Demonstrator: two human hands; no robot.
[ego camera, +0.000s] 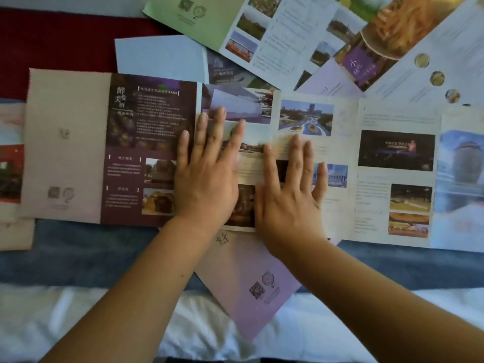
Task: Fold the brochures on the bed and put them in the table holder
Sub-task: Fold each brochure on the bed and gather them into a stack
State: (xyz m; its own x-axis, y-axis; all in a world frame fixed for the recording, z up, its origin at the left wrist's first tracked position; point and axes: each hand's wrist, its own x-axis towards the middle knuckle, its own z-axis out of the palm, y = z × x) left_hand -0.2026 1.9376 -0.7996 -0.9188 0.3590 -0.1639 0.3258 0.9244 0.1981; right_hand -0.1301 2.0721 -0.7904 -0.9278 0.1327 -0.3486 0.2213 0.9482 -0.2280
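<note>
A purple and beige brochure [110, 150] lies unfolded across the bed, with dark panels of text and photos. My left hand [207, 166] presses flat on its right part, fingers straight and spread. Beside it my right hand [290, 192] presses flat on a pale panel with city photos, fingers straight too. A wide white brochure [392, 174] with night photos stretches to the right of my hands. A lilac brochure [251, 281] with a QR code sticks out below my wrists. No table holder is in view.
Several more unfolded brochures overlap at the back: a green one [209, 19], a pale blue one [159, 56] and a white one with food pictures [408, 48]. A red-and-white leaflet [10, 174] lies at the left edge. White bedding [78, 315] and a blue runner [78, 252] lie nearest me.
</note>
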